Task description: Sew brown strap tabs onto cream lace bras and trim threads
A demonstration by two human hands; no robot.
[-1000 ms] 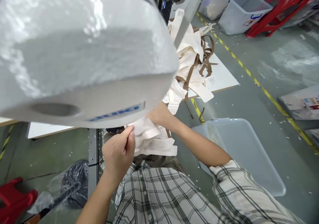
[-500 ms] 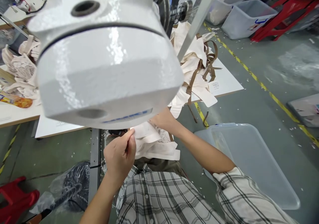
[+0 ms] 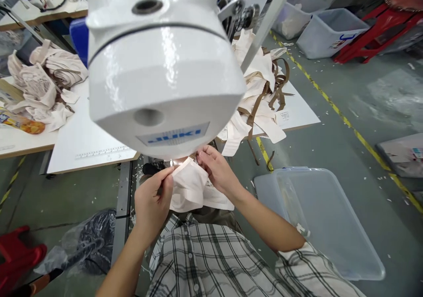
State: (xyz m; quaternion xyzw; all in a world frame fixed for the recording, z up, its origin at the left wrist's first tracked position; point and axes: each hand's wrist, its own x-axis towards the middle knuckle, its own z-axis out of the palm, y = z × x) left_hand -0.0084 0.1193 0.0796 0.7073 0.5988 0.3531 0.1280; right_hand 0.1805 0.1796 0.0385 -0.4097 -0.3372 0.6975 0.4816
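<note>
A cream fabric piece (image 3: pixel 189 187) hangs in front of my chest, just under the head of a white sewing machine (image 3: pixel 161 76). My left hand (image 3: pixel 152 202) pinches the fabric's left edge between thumb and fingers. My right hand (image 3: pixel 217 170) is closed on its upper right edge, close under the machine. The needle area is hidden behind the machine head.
A pile of cream pieces with brown straps (image 3: pixel 261 90) lies on the white table (image 3: pixel 297 107) to the right. More cream pieces (image 3: pixel 42 83) lie at the left. A clear plastic bin (image 3: pixel 324 217) stands on the floor by my right arm. A black bag (image 3: pixel 90 242) lies lower left.
My right hand has come out from under the machine toward me and now shows gripping the fabric. The fabric is bunched closer between both hands. The view has tilted up.
</note>
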